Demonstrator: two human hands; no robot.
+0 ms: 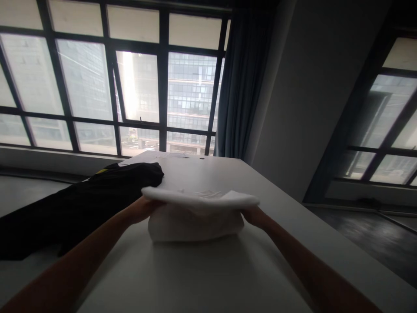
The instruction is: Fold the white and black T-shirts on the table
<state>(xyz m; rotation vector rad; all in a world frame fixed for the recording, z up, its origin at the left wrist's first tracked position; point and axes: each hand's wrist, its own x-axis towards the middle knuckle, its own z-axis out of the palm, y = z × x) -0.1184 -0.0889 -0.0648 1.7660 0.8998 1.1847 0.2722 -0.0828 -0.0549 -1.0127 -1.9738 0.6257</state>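
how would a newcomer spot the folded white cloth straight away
Start at the large black-framed window ahead, then the broad white table before it. There, between the person's bare left hand and bare right hand, is the folded white cloth. White and touched by both hands, it stands apart from the long black cloth to its left.

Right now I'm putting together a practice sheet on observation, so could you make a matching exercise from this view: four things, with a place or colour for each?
Things:
1. white cloth
2. black cloth
3. curtain
4. table

Places or colours:
A. blue, hanging beside the window
B. pale-topped, beneath the white cloth
C. between the left hand and the right hand
D. lying left of the white cloth

Pairs: 1-C, 2-D, 3-A, 4-B
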